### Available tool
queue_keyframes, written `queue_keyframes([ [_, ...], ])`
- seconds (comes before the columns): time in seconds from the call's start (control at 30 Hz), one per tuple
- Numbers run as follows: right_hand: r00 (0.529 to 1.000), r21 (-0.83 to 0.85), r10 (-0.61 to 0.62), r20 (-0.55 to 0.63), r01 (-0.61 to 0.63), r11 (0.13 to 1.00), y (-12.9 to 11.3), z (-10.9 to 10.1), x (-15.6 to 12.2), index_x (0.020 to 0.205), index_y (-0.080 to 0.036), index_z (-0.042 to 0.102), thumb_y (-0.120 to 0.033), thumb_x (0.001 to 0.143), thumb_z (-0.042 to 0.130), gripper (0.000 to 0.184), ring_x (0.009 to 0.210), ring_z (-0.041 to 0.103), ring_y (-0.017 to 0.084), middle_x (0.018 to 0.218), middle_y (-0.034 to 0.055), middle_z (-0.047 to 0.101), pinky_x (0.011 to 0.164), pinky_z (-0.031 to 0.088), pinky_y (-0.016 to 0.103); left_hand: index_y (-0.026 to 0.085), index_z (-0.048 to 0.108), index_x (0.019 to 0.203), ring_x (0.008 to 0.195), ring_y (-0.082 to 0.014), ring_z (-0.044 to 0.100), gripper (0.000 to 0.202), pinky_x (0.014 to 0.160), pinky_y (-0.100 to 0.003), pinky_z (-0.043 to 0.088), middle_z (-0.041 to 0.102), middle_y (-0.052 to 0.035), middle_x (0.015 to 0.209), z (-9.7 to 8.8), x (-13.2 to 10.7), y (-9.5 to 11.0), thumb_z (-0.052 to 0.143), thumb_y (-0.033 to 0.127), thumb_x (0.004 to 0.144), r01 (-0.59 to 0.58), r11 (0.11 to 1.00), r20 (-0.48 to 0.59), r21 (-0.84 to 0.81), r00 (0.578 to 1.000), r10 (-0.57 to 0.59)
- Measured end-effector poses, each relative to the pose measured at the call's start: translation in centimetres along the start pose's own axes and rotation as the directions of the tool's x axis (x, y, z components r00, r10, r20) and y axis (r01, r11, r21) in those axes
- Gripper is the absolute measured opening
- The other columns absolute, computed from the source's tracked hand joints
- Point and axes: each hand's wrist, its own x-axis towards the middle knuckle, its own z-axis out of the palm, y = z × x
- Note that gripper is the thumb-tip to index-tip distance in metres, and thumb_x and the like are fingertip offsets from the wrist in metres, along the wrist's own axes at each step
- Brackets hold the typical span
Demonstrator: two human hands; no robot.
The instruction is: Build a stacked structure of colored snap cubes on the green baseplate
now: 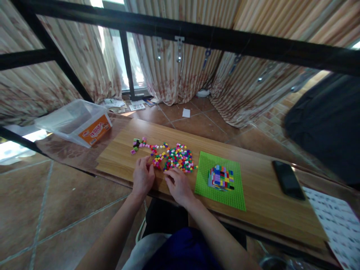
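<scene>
Small loose building bricks (pixel 180 157) in many colours lie in a spread-out pile on the wooden tabletop. At the pile's left front edge is my left hand (pixel 143 175), its fingers curled down and together. My right hand (pixel 177 184) rests at the near edge of the pile, fingers bent inward with the thumb close to the index finger. Whatever either hand's fingertips hold is too small or hidden to make out. To the right of my right hand lies a green baseplate (pixel 202 172), bearing a blocky multicoloured brick build (pixel 221 178).
Pink, black and green bricks (pixel 137 144) sit left of the pile. A clear plastic box (pixel 81 123) with an orange label stands at the far left. A dark phone (pixel 288 180) and a printed sheet (pixel 334 217) are at the right. A black metal bar (pixel 180 28) crosses above.
</scene>
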Motion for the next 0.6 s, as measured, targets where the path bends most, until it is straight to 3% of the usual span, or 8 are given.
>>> queue_keyframes([
  [0.13, 0.997, 0.079, -0.012, -0.072, 0.018, 0.997, 0.5, 0.1, -0.2, 0.096, -0.019, 0.069, -0.012, 0.087, 0.055, 0.018, 0.093, 0.060, 0.019, 0.096, 0.0069, 0.068, 0.087, 0.049, 0.034, 0.015, 0.059, 0.107, 0.085, -0.0191, 0.064, 0.023, 0.081, -0.036, 0.056, 0.061, -0.0095, 0.099, 1.1, -0.5, 0.7, 0.049, 0.016, 0.086, -0.067, 0.984, 0.080, -0.164, 0.994, 0.081],
  [0.23, 0.993, 0.108, -0.015, -0.116, 0.028, 0.994, 0.7, 0.1, -0.6, 0.095, -0.020, 0.070, -0.014, 0.088, 0.054, 0.018, 0.093, 0.061, 0.019, 0.096, 0.0074, 0.068, 0.087, 0.049, 0.033, 0.017, 0.059, 0.107, 0.090, -0.0186, 0.064, 0.022, 0.082, -0.034, 0.056, 0.062, -0.0085, 0.101, 1.4, -0.7, 1.2, 0.048, 0.016, 0.087, -0.097, 0.968, 0.075, -0.232, 0.990, 0.117],
  [0.47, 0.991, 0.081, -0.036, -0.129, 0.047, 0.996, 0.6, 0.2, -0.6, 0.089, -0.020, 0.070, -0.014, 0.088, 0.054, 0.017, 0.089, 0.061, 0.020, 0.092, 0.0074, 0.069, 0.083, 0.050, 0.034, 0.014, 0.058, 0.115, 0.114, -0.0258, 0.056, 0.031, 0.101, -0.045, 0.046, 0.062, -0.0139, 0.115, 0.2, 1.5, -0.3, 0.050, 0.017, 0.085, -0.119, 0.993, -0.090, -0.029, 0.989, 0.116],
  [0.6, 0.993, 0.067, -0.025, -0.111, 0.033, 0.997, 0.6, 0.2, -0.6, 0.089, -0.020, 0.070, -0.014, 0.088, 0.054, 0.017, 0.089, 0.061, 0.020, 0.093, 0.0074, 0.069, 0.083, 0.050, 0.034, 0.012, 0.055, 0.123, 0.125, -0.0294, 0.050, 0.039, 0.107, -0.050, 0.039, 0.058, -0.0175, 0.128, 0.4, 3.2, -1.6, 0.049, 0.019, 0.085, -0.137, 0.986, -0.041, 0.095, 0.989, 0.141],
])
